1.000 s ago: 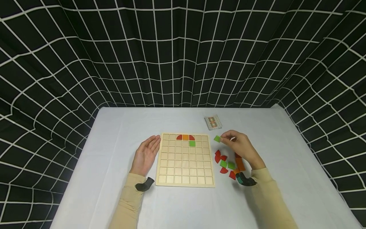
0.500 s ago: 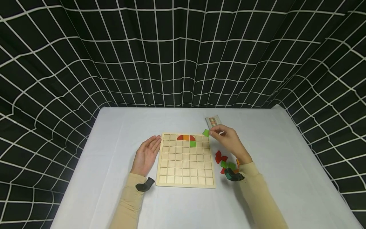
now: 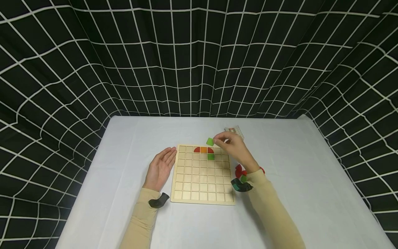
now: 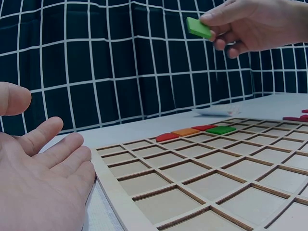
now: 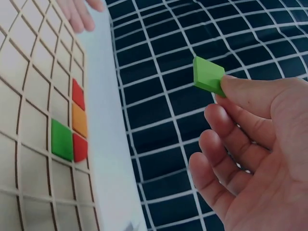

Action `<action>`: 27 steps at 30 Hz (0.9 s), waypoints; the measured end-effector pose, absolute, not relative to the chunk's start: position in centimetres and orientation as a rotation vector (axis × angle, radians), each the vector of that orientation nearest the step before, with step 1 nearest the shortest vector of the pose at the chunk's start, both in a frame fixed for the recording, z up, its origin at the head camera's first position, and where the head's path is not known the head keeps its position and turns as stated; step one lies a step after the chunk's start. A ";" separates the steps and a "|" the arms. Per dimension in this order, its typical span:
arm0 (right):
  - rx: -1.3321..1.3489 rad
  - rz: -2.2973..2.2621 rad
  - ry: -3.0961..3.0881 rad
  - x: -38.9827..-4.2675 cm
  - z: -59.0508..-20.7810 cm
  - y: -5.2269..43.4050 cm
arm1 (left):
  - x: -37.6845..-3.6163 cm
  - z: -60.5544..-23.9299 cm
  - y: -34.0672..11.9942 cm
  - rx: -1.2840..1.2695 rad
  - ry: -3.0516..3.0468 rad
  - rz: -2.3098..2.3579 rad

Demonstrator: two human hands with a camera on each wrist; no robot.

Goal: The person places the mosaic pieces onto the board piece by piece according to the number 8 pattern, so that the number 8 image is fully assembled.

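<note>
Between thumb and forefinger my right hand (image 3: 234, 146) pinches a green square tile (image 3: 210, 141), held above the far edge of a wooden grid board (image 3: 196, 176). In the right wrist view the tile (image 5: 209, 75) stands tilted, clear of the board. Along the board's far row sit a red quarter-round tile (image 3: 197, 149), an orange square tile (image 3: 203, 149) and a second red quarter-round tile (image 3: 210, 150). Just below that second red one lies another green tile (image 3: 211, 156). My left hand (image 3: 160, 169) rests palm up, fingers nearly straight, at the board's left edge.
Loose red tiles (image 3: 238, 171) and a green tile (image 3: 244, 178) lie right of the board, partly hidden by my right wrist. Behind the right hand is a small patterned card or packet (image 3: 237, 131). A black gridded curtain (image 3: 192, 69) surrounds the white table (image 3: 130, 138).
My right hand has carried the green tile leftward, from right of the board to over its far edge. The left hand stays in place.
</note>
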State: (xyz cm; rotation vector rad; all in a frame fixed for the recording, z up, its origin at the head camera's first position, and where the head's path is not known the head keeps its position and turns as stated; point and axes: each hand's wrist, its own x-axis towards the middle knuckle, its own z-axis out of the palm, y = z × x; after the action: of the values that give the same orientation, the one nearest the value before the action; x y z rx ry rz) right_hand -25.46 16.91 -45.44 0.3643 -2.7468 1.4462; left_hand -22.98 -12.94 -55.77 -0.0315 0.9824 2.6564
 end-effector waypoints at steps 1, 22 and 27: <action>0.371 1.436 -2.754 -25.6 -45.6 16.6 | -23.0 -55.8 -13.0 -0.034 0.979 2.659; 0.389 1.350 -2.855 -27.4 -48.6 13.3 | -23.0 -55.8 -13.0 -0.054 0.932 2.666; 0.425 1.335 -2.889 -27.3 -49.3 13.2 | -23.1 -55.9 -13.0 -0.048 0.949 2.662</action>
State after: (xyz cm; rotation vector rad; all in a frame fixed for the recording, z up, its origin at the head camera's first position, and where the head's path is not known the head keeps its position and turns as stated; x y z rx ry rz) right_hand -27.35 13.16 -49.34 0.4250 -2.8893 1.3349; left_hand -23.08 -13.05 -55.86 -0.0478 0.9487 2.6618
